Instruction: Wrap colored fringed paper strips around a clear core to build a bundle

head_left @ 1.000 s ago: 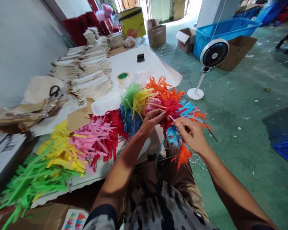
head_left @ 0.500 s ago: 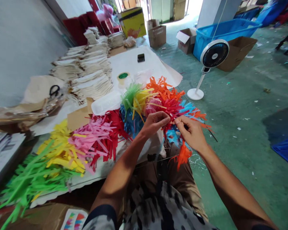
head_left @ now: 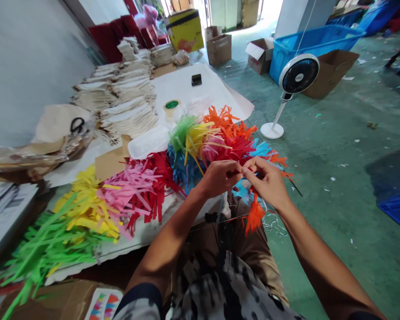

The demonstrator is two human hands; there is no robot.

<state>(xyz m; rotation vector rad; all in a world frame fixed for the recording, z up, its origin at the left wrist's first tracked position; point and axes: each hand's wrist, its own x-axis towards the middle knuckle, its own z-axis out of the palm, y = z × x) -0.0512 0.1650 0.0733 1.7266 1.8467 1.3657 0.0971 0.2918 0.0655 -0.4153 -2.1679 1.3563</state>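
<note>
My left hand (head_left: 222, 178) and my right hand (head_left: 266, 181) meet fingertip to fingertip above my lap, at the table's right edge. Both are closed in a pinch. Whatever lies between the fingertips is too small and covered to make out. An orange paper tassel (head_left: 254, 215) hangs just below my right hand, with light blue strips (head_left: 242, 191) beside it. Right behind the hands is a heap of fringed tassels: red (head_left: 238, 149), orange (head_left: 225, 122), yellow (head_left: 198, 138) and dark blue (head_left: 183, 171). Pale string (head_left: 276, 226) dangles to the right of my knee.
Pink (head_left: 126, 186), yellow (head_left: 86, 209) and green tassels (head_left: 53, 244) line the table's near left side. Behind stand a plastic tray (head_left: 150, 142), a tape roll (head_left: 172, 106), a phone (head_left: 196, 80) and stacked cream bundles (head_left: 130, 111). A white fan (head_left: 299, 76) stands on the floor, right.
My hands have come together and lowered slightly; the left moved right and the fingertips now touch. The orange tassel has shifted a little. The heaps on the table look unchanged.
</note>
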